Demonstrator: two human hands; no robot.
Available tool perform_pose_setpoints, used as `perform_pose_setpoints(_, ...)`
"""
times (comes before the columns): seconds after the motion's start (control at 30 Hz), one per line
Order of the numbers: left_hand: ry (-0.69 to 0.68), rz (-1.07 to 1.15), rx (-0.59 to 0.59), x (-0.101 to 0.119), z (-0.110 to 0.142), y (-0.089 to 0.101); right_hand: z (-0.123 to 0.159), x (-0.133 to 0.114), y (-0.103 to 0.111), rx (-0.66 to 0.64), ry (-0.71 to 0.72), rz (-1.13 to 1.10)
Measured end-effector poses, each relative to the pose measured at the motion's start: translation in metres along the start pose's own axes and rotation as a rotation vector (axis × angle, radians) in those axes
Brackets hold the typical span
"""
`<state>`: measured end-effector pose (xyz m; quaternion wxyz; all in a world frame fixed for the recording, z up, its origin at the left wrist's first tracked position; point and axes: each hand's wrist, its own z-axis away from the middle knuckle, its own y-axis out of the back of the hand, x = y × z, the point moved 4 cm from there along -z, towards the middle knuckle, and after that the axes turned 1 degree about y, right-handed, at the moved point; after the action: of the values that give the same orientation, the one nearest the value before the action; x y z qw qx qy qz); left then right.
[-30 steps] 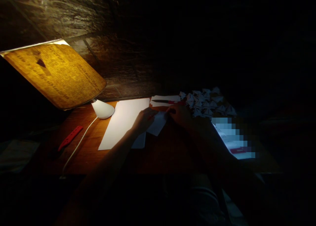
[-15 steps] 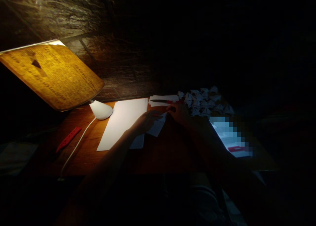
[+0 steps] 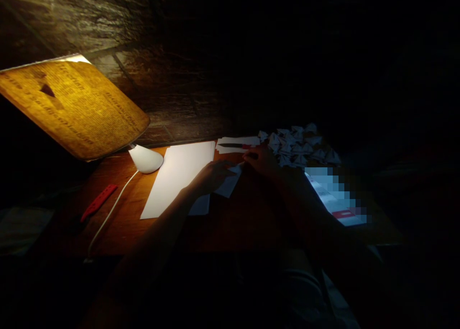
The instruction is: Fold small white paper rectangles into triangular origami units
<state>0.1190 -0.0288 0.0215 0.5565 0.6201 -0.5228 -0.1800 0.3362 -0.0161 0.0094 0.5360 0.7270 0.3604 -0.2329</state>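
A small piece of white paper (image 3: 227,185), partly folded, lies slantwise on the wooden table between my hands. My left hand (image 3: 212,174) comes over the large white sheets and holds the paper at its upper left, fingers bent over it. At the upper right corner of the same paper, the thumb and forefinger of my right hand (image 3: 259,160) are pinched together on its tip. Shadow hides the finer folds and some of my fingertips. Just beyond my right hand lies a knife (image 3: 232,146) with a dark blade and a red handle, on smaller white paper strips (image 3: 223,139).
A lit lamp with a printed shade (image 3: 89,113) and white base (image 3: 146,160) stands left, its cord (image 3: 114,209) running forward. Nearby is a red cutter-like tool (image 3: 98,203). Large white sheets (image 3: 179,170) lie centrally. Folded paper pieces (image 3: 293,144) are heaped behind a glowing screen (image 3: 332,202).
My right fingers have shifted slightly at the paper's corner, and the raised tip shows less. My left hand stays on the paper. The whole view has moved a little.
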Motion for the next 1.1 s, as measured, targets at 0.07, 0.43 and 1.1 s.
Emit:
perform_pose_setpoints(0.07,0.009,0.005,-0.004,-0.001,0.0,0.0,0.0,0.0,0.001,0.013,-0.002,-0.012)
perform_pose_setpoints(0.43,0.035,0.01,-0.003,0.004,-0.002,0.002,0.002,0.0,-0.004,-0.032,0.03,-0.049)
perform_pose_setpoints(1.1,0.059,-0.064,-0.067,0.016,-0.005,0.005,0.003,-0.001,-0.005,-0.057,0.039,0.009)
